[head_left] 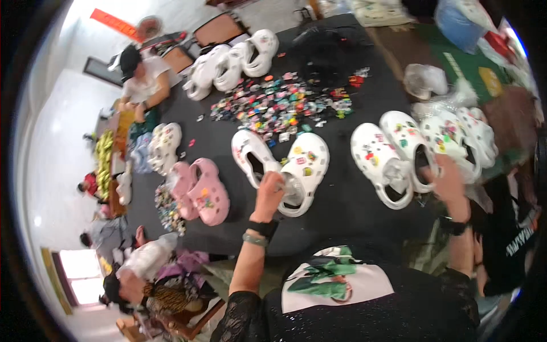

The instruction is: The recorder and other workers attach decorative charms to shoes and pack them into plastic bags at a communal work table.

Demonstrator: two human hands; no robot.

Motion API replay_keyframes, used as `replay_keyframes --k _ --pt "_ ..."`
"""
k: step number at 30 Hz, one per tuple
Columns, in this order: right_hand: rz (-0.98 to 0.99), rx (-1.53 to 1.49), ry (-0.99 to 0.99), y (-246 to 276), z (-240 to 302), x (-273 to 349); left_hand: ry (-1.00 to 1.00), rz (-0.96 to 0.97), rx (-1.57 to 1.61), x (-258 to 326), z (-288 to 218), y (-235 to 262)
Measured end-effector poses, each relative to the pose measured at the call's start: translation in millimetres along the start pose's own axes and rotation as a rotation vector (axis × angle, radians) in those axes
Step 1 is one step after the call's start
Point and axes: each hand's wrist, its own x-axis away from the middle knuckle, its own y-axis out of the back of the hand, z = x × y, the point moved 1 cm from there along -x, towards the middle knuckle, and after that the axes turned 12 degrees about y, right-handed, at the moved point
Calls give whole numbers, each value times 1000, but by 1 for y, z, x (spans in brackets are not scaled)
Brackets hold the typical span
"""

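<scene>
My left hand (269,196) is closed at the heel openings of a pair of white clogs. What its fingers grip is hidden. The left clog (250,151) has no visible charms, while colourful charms dot the top of the right clog (307,162). Clear plastic (293,189) fills that clog's opening, beside my fingers. Farther right, my right hand (448,185) is at the heel of a charm-covered white clog (405,134); blur hides its exact grip. Its mate (376,154) has clear plastic in the opening.
A wide heap of small colourful charms (279,105) lies beyond the middle pair on the black table (353,222). Pink clogs (208,196) stand at left, more white clogs (262,54) at the back. Additional clogs (450,139) and plastic bags stand right. People (151,80) sit at left.
</scene>
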Motion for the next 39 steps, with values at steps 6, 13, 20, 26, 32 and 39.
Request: replay_keyframes --k 6,13,20,26,32,39 --pt "127 117 -113 -74 53 -15 -102 -75 -38 6 -3 -1" --pt "85 4 81 -71 51 -15 -14 -32 -5 6 1 -4" --pt "33 -165 64 -2 74 3 -120 -89 -35 6 -2 -5" --pt "28 -131 72 94 52 18 -121 -121 -57 6 0 -8" --pt "-202 123 49 174 -35 9 -53 -117 -24 5 -7 -9" --pt "-230 250 -122 171 -230 -17 39 -139 -75 3 -12 -11"
